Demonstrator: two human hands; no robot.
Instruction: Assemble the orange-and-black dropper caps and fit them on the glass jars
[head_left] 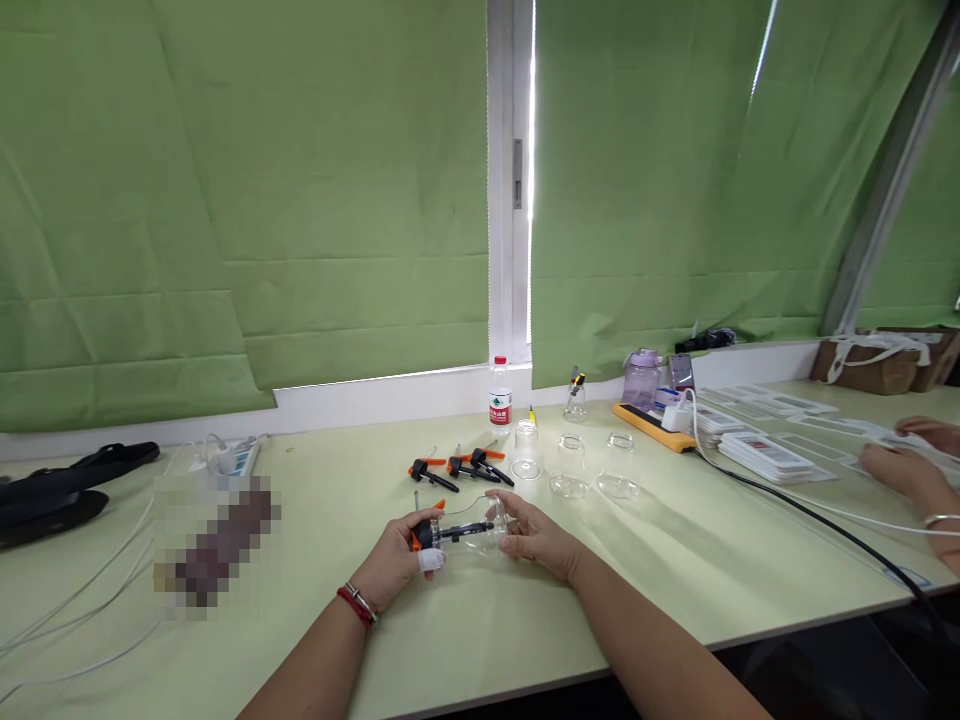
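Note:
A clear glass bottle lies on its side between my hands, just above the table. My left hand, with white tape on one finger, is closed on the black-and-orange bottle top at its neck. The top's black stem reaches inside the glass. My right hand grips the bottle's wide base. Beyond my hands lie more black-and-orange tops with thin metal spouts. Several clear glass bottles stand to their right.
A water bottle stands by the window wall. On the right are an orange-and-black power strip, stacked white frames, a black cable and another person's hands. Cables and a black object lie left.

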